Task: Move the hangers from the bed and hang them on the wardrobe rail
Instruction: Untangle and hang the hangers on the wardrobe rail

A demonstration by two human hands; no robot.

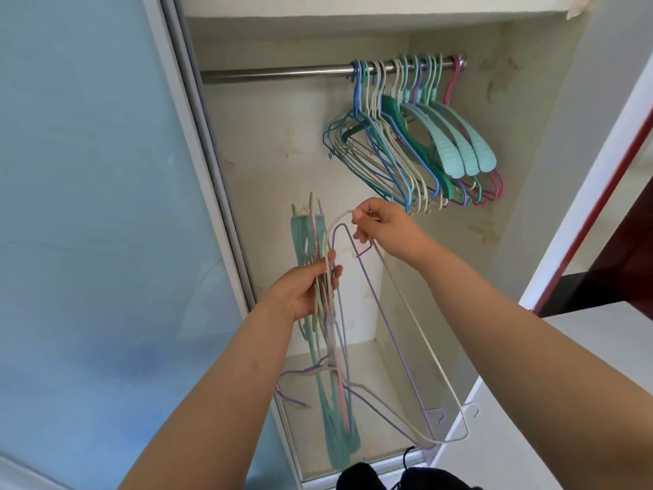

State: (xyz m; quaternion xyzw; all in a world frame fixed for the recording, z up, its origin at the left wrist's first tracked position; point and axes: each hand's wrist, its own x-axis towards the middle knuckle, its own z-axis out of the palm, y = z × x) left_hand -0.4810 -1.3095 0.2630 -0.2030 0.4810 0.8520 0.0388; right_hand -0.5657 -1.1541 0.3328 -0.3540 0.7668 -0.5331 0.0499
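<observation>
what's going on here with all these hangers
A person stands at an open wardrobe. The left hand grips a bundle of hangers, while the right hand pinches a white hanger and a purple hanger, drawing them out of the bundle. Many hangers already hang bunched at the right end of the rail.

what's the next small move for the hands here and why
Probably the right hand should pull the white hanger and purple hanger it pinches clear of the bunch of hangers gripped by the left hand. Their lower ends seem to overlap that bunch, so lifting now might snag. The rail has bare space left of the hung hangers.
</observation>
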